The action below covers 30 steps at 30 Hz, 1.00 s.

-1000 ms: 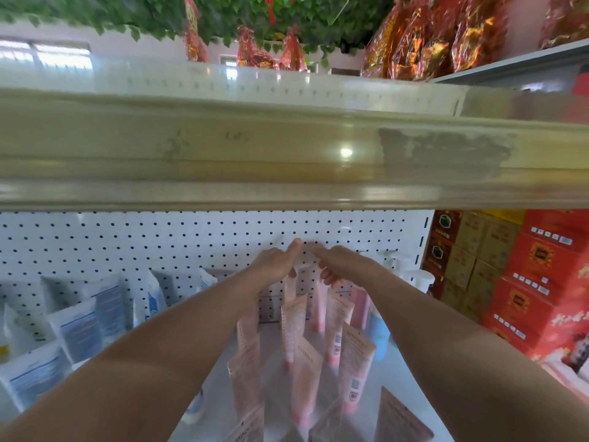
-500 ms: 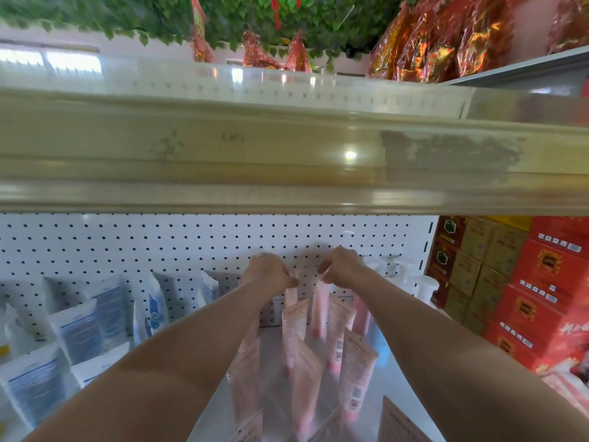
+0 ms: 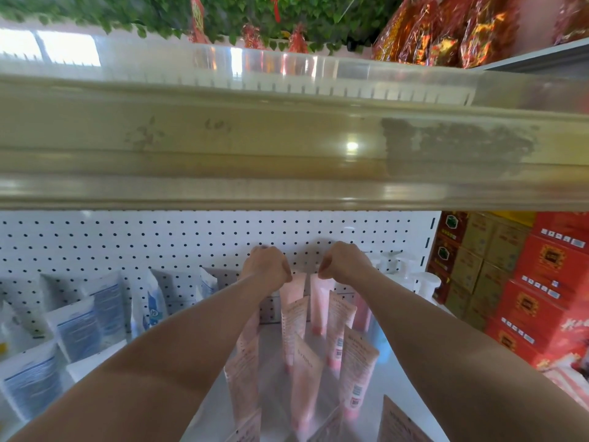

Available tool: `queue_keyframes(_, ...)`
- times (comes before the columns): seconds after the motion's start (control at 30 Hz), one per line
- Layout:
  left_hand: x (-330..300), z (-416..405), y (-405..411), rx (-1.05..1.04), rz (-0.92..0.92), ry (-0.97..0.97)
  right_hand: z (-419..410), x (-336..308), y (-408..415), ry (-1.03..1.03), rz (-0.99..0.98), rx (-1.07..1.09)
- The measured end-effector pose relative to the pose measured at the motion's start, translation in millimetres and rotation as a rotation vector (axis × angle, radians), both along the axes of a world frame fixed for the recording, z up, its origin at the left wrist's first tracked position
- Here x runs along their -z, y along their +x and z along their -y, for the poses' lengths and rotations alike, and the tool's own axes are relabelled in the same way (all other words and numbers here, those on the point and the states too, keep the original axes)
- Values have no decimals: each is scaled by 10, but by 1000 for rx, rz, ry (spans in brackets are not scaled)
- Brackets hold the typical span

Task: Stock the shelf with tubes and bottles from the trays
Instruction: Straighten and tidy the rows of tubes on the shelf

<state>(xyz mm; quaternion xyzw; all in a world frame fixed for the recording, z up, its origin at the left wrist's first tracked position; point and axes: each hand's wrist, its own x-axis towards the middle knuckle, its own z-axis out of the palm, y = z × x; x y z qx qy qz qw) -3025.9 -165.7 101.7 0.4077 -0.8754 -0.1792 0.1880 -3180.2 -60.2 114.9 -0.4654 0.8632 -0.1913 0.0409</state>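
From my feed, the front lip of the upper shelf (image 3: 287, 148) fills the middle of the view as a broad beige band and blocks everything directly behind it. Over it I see a clear plastic rail (image 3: 287, 74), green hanging leaves (image 3: 223, 11) and red and gold wrapped packs (image 3: 446, 30) at the top right. To the right of the unit stand stacked red and brown cartons (image 3: 522, 282).

Below the lip, both arms reach deep into the lower shelf (image 3: 395, 371), toward the white pegboard back panel (image 3: 159, 237). The left hand (image 3: 266, 264) and the right hand (image 3: 344, 261) sit near each other but apart, both with fingers curled. Each is at the top end of a pink tube in the back row; I see them from behind, so I cannot tell whether the fingers actually pinch the tubes or only rest closed above them.

The pink tubes (image 3: 298, 317) stand cap-down in rows running from the back panel toward me, between my forearms; the left forearm covers part of the left row. The nearest ones are cut off by the bottom of the view. Left of them a group of white and blue tubes (image 3: 79, 327) stands on the same shelf, well apart from the hands. Just right of the right wrist are white pump bottles (image 3: 424, 282) against the back corner, and a pale blue bottle (image 3: 381, 339) shows beside the right forearm, mostly hidden by it.
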Motion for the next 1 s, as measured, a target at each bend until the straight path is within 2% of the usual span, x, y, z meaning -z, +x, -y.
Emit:
queue_keyframes(0.8, -88, -44, 23, 53, 79, -38, -51, -55, 15, -13, -8, -15)
queue_keyframes(1.0, -279, -184, 160, 125, -72, 9, -216, -220, 87, -140, 42, -67)
